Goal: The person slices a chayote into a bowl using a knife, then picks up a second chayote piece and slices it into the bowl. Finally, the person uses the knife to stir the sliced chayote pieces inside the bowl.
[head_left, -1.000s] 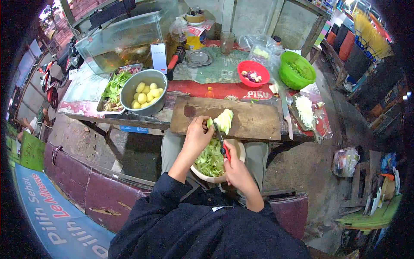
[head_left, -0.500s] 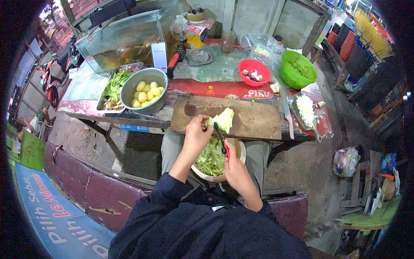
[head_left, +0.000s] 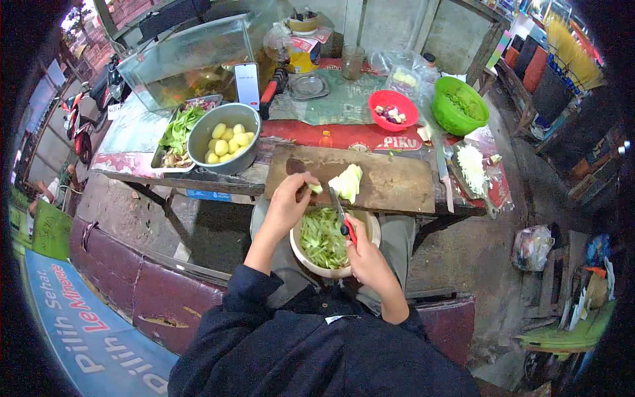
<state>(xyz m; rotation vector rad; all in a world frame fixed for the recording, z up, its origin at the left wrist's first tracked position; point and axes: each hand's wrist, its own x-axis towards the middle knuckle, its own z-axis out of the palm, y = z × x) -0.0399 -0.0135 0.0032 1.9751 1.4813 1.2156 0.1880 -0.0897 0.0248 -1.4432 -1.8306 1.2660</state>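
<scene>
My left hand (head_left: pixel 284 206) is closed over the left part of the wooden cutting board (head_left: pixel 400 184), pinching a small pale green vegetable piece (head_left: pixel 315 189). In my right hand (head_left: pixel 370 264) is a knife (head_left: pixel 345 229) with a red and black handle, its dark blade pointing up at the board's front edge. The blade tip is beside a cluster of pale green vegetable slices (head_left: pixel 348 182) on the board. Below the knife, between my knees, a round pale bowl (head_left: pixel 296 243) holds many cut green strips (head_left: pixel 323 237).
Left on the table stand a grey pot (head_left: pixel 241 163) of peeled potatoes, a tray of leafy greens (head_left: pixel 182 129) and an upright phone (head_left: pixel 247 86). Farther right are a red bowl (head_left: pixel 393 99), a green bowl (head_left: pixel 460 126), another knife (head_left: pixel 444 173) and white shreds (head_left: pixel 471 169).
My left hand has moved left, away from the slices, with a small piece in its fingers. The knife and right hand have shifted slightly right and down.
</scene>
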